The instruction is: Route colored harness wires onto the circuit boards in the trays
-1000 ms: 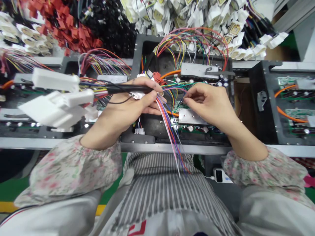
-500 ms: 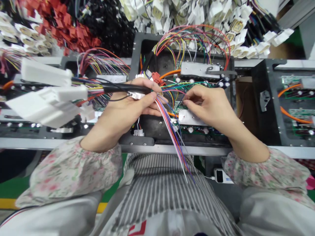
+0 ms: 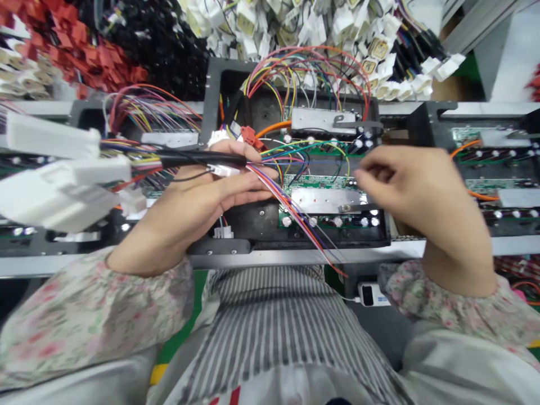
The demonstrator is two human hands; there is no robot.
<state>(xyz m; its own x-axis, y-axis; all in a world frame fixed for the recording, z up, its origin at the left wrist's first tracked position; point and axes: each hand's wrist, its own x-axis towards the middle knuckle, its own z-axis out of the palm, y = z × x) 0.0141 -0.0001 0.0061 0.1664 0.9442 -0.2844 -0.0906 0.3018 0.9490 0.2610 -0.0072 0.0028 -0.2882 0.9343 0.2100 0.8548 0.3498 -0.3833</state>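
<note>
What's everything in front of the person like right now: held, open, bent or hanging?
Left hand: closed on the black sleeve.
Right hand: fingers curled; whether it pinches a wire is hard to tell.
Black sleeve: held, stretched sideways.
Loose wires: fanned out, some hanging past the tray.
Big white connectors: sticking out leftward.
Tray: open on top.

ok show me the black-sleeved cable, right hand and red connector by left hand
Black-sleeved cable (image 3: pixel 202 158): head view, on its sleeve.
Right hand (image 3: pixel 422 188): head view, its back.
Red connector (image 3: pixel 250 136): head view, its housing.
</note>
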